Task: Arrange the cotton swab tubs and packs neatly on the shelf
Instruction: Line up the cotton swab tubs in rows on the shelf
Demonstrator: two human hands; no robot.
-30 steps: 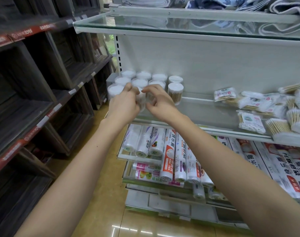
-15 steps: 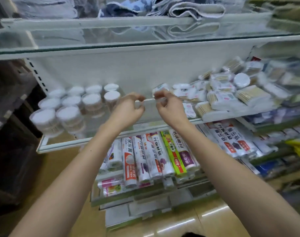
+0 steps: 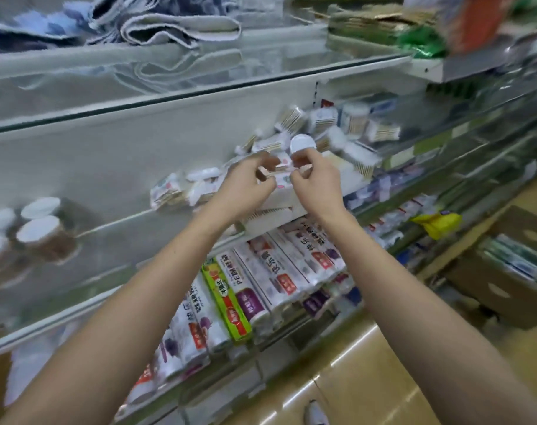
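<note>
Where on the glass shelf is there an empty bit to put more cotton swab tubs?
The glass shelf is bare between the upright tubs at its left end and the loose packs further right. From there rightward it is crowded: packs lie heaped where the left hand and right hand reach.

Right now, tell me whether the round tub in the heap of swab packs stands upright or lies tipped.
Tipped: the round tub shows its white lid face-on toward the camera.
</note>
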